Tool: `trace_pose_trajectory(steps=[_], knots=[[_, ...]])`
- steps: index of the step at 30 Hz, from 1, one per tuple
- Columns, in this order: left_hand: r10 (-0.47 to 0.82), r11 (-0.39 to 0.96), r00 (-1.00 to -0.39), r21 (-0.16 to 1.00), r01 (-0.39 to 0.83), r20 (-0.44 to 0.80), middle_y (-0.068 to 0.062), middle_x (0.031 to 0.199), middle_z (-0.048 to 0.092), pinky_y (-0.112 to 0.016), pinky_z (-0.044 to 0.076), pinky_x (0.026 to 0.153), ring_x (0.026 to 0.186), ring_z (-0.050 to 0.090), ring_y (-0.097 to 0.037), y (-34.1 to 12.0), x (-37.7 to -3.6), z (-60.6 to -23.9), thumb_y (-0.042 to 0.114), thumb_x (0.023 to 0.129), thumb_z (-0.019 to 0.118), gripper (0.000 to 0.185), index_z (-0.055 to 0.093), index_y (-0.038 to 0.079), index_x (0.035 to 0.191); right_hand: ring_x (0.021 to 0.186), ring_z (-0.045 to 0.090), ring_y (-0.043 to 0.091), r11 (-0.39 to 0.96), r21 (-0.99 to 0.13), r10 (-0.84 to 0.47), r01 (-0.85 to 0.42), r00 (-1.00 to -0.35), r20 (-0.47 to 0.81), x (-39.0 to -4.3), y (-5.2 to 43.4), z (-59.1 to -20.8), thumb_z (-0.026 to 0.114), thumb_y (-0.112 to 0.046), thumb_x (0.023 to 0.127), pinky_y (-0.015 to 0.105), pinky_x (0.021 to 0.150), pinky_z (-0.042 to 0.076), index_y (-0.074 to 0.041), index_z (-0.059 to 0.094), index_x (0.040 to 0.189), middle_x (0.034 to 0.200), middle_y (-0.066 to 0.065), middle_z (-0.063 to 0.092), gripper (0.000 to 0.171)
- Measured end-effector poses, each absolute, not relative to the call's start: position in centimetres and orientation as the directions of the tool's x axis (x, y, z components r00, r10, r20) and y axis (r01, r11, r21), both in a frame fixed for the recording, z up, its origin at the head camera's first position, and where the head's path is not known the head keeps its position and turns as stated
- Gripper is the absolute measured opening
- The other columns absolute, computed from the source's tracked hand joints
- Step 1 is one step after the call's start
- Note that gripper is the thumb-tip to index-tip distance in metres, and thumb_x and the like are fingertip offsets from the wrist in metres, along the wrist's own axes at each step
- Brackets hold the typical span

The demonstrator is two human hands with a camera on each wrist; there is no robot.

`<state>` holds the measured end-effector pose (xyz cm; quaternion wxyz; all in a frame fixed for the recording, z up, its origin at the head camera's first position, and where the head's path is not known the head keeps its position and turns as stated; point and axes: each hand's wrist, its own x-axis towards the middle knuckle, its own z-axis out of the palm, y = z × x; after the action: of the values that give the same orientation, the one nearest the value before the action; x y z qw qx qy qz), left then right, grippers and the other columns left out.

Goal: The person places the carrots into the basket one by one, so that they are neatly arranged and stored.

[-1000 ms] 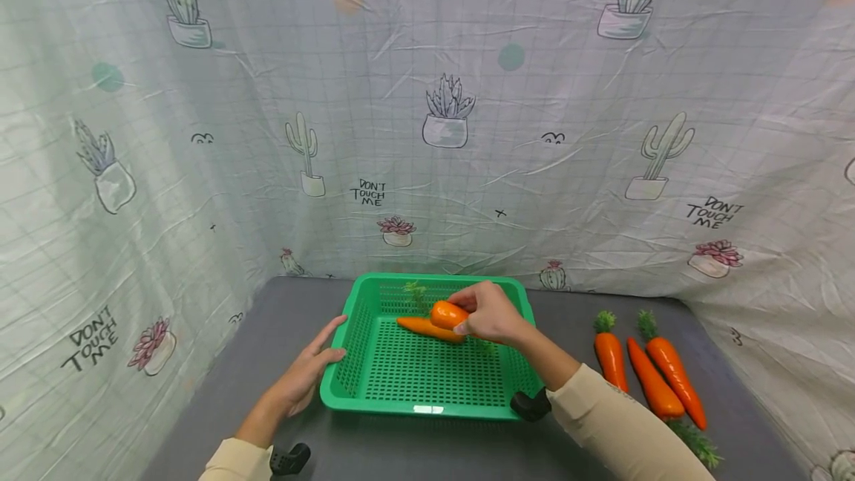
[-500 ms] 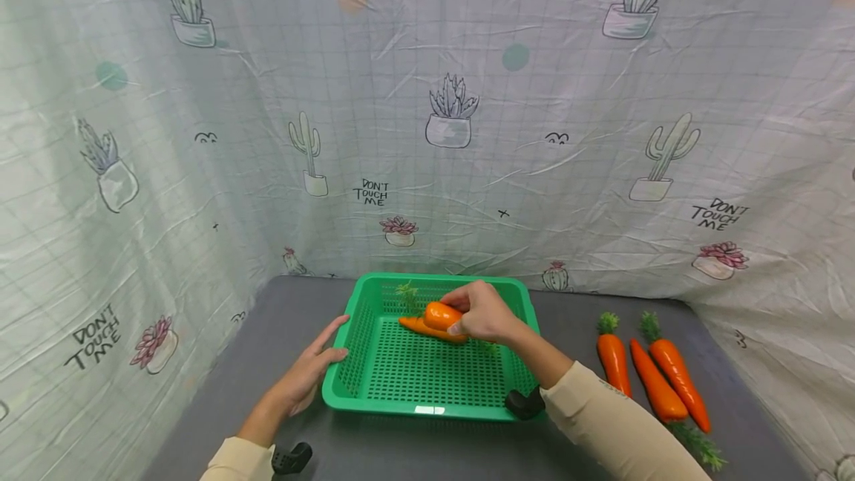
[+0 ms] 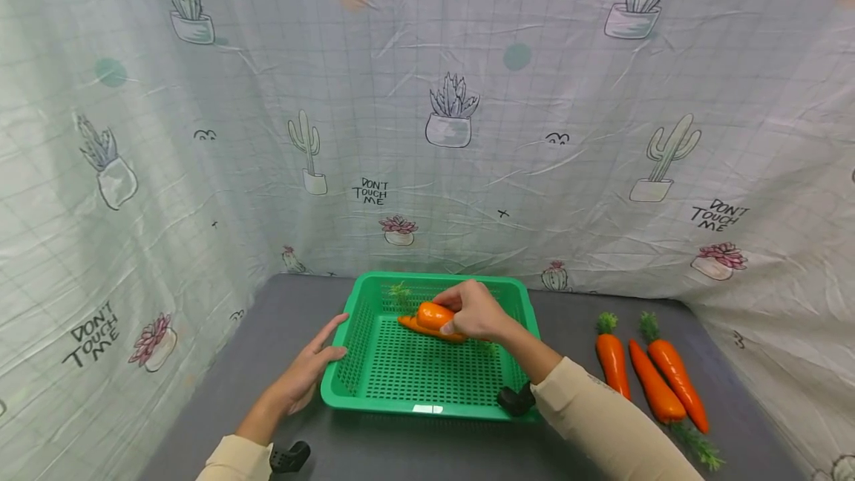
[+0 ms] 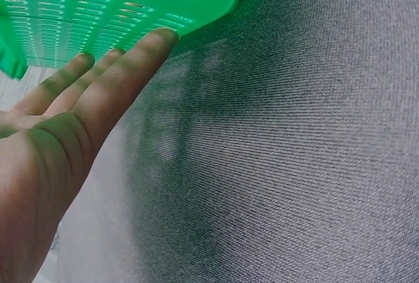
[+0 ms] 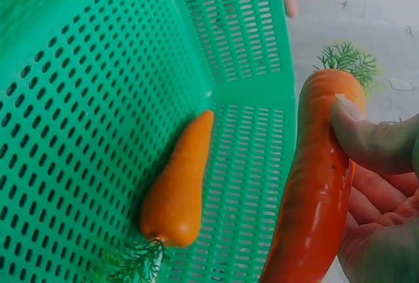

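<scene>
A green perforated basket [image 3: 347, 392] sits on the grey table. My right hand [image 3: 476, 312] grips an orange toy carrot [image 3: 433, 315] over the basket's far half; in the right wrist view the thumb presses on this carrot [image 5: 317, 185]. A second carrot [image 3: 417, 329] lies on the basket floor just beneath it, seen too as a carrot [image 5: 178, 185] with green leaves. My left hand [image 3: 309, 371] rests flat against the basket's left wall, straight fingers [image 4: 111, 76] touching the basket [image 4: 131, 1].
Three more carrots [image 3: 651, 377] lie on the table [image 3: 267, 332] to the right of the basket. A cactus-print cloth [image 3: 427, 132] encloses the back and sides. Small black wrist mounts [image 3: 289, 457] show near both sleeves.
My right hand has carried the held carrot slightly left and lower, closer to the carrot lying in the basket. The left hand has stayed put.
</scene>
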<state>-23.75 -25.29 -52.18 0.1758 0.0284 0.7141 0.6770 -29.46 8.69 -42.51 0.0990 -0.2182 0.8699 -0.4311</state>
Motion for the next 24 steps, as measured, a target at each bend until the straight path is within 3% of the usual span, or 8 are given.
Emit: trace_pose_trajectory(steps=[11,24], knots=[[0.259,0.072,-0.939,0.974,-0.216,-0.228,-0.030,0.164,0.027,-0.044,0.060,0.087,0.120,0.066,-0.031,-25.3,-23.8,-52.3,0.024,0.104,0.056,0.077,0.012,0.034,0.168,0.108,0.074,0.028,0.558,-0.779,-0.464,-0.286,-0.886,-0.007,-30.0,7.7,-42.9,0.085,0.008,0.074,0.044,0.093,0.060,-0.005,0.078,0.120,0.119,0.013,0.078,0.048],[0.281,0.082,-0.937,0.978,-0.192,-0.208,-0.024,0.170,0.015,-0.042,0.058,0.090,0.126,0.062,-0.032,-25.5,-23.7,-52.5,0.026,0.105,0.057,0.077,0.013,0.037,0.167,0.108,0.073,0.028,0.555,-0.793,-0.454,-0.251,-0.890,-0.037,-30.4,6.9,-43.7,0.086,0.009,0.073,0.043,0.093,0.060,-0.003,0.077,0.120,0.120,0.014,0.077,0.049]])
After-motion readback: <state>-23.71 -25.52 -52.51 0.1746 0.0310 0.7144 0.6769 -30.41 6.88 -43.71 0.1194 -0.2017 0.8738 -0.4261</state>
